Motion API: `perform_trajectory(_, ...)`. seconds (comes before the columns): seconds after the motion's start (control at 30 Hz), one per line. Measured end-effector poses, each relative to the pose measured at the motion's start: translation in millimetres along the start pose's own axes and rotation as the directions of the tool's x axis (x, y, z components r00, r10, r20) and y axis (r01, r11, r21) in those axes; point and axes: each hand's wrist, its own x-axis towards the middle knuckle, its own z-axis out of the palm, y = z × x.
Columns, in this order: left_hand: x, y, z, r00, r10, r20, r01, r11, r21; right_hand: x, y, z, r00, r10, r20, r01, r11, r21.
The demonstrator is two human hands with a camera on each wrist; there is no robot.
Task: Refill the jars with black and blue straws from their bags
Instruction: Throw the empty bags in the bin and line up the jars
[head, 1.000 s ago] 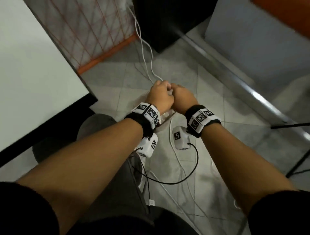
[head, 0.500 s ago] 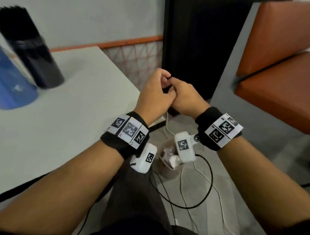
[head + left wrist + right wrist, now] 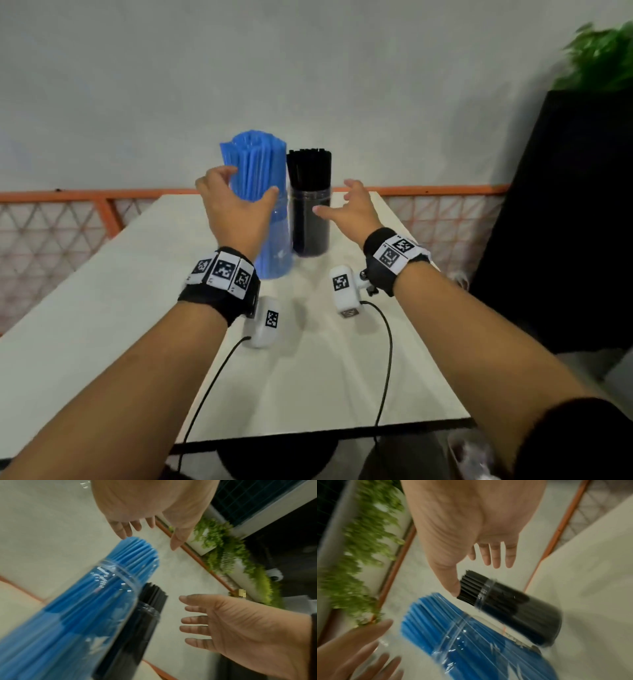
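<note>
The white table [image 3: 102, 325] carries two clear jars at its far end, toward 12 o'clock. The jar of blue straws [image 3: 255, 205] stands touching the smaller jar of black straws [image 3: 310, 205] at its 3 o'clock. The left hand [image 3: 233, 209] is spread wide before the blue jar, holding nothing. The right hand [image 3: 352, 209], also wide and empty, is at 3 o'clock of the black jar.

Pale wall [image 3: 308, 68], orange-railed mesh fence [image 3: 51, 226], white table [image 3: 102, 325] — perhaps a dark planter [image 3: 565, 205].

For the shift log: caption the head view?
Both open hands, left and right, reach toward jars of blue straws and black straws.
</note>
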Motion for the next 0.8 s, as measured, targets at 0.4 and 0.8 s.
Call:
perform_trajectory(0.4,75.2,-75.3,48.8,0.953,-0.176,0.247,0.191,0.981,-0.039,98.7,7.3,48.2,0.994,0.107,-0.011,-0.104,0.984,0.148)
perform_trajectory(0.8,64.7,-76.5,51.2,0.948,-0.177,0.265,0.189,0.982,-0.018,84.4,21.7,34.1,0.993,0.118,-0.019,-0.112,0.977,0.182)
